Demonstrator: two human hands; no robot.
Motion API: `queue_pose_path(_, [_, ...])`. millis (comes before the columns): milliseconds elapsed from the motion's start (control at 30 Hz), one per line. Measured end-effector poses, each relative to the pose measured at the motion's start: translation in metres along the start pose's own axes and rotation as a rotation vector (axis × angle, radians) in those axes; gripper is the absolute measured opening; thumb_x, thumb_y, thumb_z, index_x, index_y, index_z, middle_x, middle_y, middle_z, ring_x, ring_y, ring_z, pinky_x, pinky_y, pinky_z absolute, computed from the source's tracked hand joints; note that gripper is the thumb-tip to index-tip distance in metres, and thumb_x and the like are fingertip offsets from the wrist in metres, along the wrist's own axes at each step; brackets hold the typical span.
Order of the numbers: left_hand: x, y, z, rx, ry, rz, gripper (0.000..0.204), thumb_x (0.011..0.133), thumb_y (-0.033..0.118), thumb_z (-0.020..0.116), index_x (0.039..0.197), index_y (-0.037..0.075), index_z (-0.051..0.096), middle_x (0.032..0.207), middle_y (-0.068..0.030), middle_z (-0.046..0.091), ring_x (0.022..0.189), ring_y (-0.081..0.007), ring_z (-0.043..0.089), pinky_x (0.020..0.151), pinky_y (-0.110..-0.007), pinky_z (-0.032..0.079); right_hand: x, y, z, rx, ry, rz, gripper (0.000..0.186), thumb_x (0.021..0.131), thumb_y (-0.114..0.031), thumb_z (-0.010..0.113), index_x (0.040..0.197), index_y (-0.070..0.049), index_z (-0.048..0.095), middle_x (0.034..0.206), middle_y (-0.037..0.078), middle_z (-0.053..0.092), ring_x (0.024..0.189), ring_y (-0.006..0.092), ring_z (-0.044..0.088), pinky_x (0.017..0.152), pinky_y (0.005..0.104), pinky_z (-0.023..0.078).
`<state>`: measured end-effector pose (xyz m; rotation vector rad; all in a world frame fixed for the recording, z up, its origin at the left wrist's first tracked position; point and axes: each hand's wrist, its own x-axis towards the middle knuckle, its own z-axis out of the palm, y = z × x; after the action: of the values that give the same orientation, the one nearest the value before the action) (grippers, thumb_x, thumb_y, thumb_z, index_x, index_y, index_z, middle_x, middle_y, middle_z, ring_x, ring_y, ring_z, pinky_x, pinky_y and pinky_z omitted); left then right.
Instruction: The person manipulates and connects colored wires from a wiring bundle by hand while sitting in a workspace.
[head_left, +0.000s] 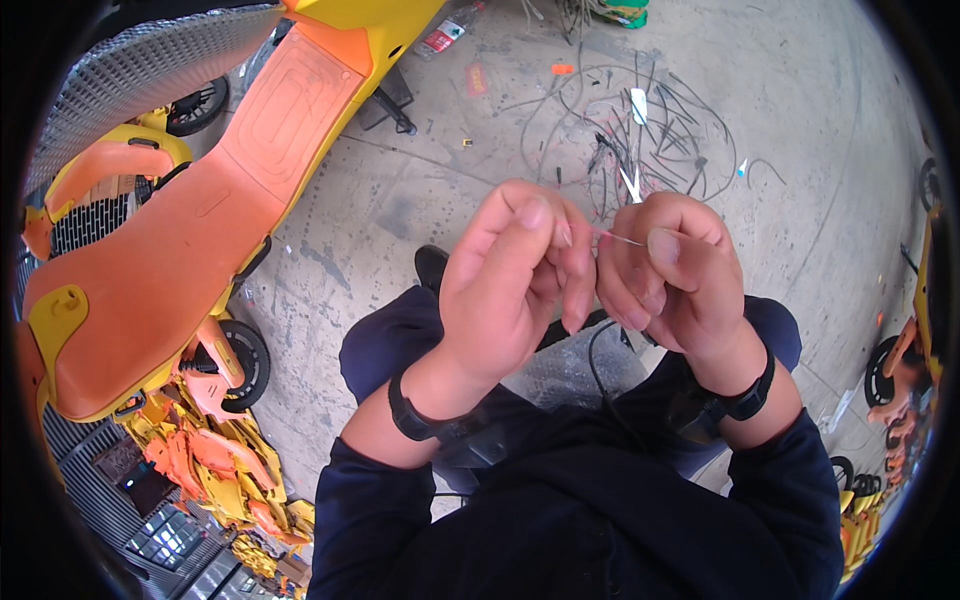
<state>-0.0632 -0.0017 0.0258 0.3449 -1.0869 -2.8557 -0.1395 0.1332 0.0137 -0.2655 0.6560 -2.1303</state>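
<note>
Both my hands are raised close together over my lap. My left hand (pixel 510 265) pinches one end of a thin, pale wire or strand (pixel 615 236) between thumb and finger. My right hand (pixel 680 275) pinches the other part of it, with the fingers curled. The strand runs short between the two pinches, and its tips are too small to make out clearly. Just beyond my right hand, silver scissors (pixel 628 188) show on the floor among many cut black wires (pixel 690 120). Below my hands are crumpled clear bubble wrap (pixel 560 390) and a black cable (pixel 605 385).
An orange-and-yellow scooter body (pixel 155 290) fills the left, with stacked yellow and orange parts (pixel 220 470) below it. More scooters (pixel 890 380) line the right edge. A plastic bottle (pixel 445 35), a white item (pixel 638 105) and small scraps lie on the concrete floor (pixel 820 150).
</note>
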Motion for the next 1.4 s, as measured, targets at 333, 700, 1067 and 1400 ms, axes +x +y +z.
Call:
queue_pose_path(333, [-0.003,0.003,-0.008,0.534,-0.104,0.087,0.028,0.097,0.013,0.053,0.120,-0.002,0.052,0.099,-0.0097,0.063,0.076,-0.0125,0.059,0.068,-0.024,0.048,0.000,-0.009,-0.004,-0.135,-0.045,-0.045,0.019,0.092,-0.010,0.048,0.075,-0.001,0.052,0.062,0.005,0.052,0.049,0.0120,0.047,0.050,0.0266,0.041])
queue_pose_path(700, [0.007,0.020,-0.021,1.222,-0.087,0.703,0.011,0.085,-0.003,0.065,0.096,0.000,0.066,0.093,-0.0117,0.064,0.078,-0.0159,0.061,0.066,-0.025,0.048,0.008,-0.013,-0.006,-0.471,0.011,0.019,0.014,0.093,-0.009,0.051,0.091,0.001,0.061,0.074,0.005,0.060,0.063,0.0116,0.056,0.060,0.0236,0.044])
queue_pose_path(1067, [0.007,0.016,-0.021,1.319,-0.021,0.720,0.016,0.080,-0.002,0.068,0.096,0.000,0.063,0.088,-0.0115,0.062,0.078,-0.0196,0.060,0.069,-0.027,0.048,0.008,-0.014,-0.009,-0.966,-0.108,-0.253,0.008,0.087,-0.007,0.066,0.091,0.000,0.065,0.078,0.005,0.062,0.068,0.0121,0.056,0.063,0.0246,0.045])
queue_pose_path(1400, [0.006,0.015,-0.021,1.546,-0.093,0.641,0.020,0.078,0.022,0.071,0.081,0.008,0.057,0.079,-0.0070,0.056,0.067,-0.0259,0.056,0.054,-0.032,0.046,0.008,-0.015,-0.008,-1.200,-0.121,-0.281,0.009,0.082,-0.001,0.065,0.090,-0.001,0.064,0.076,0.008,0.063,0.066,0.0178,0.058,0.061,0.0268,0.046])
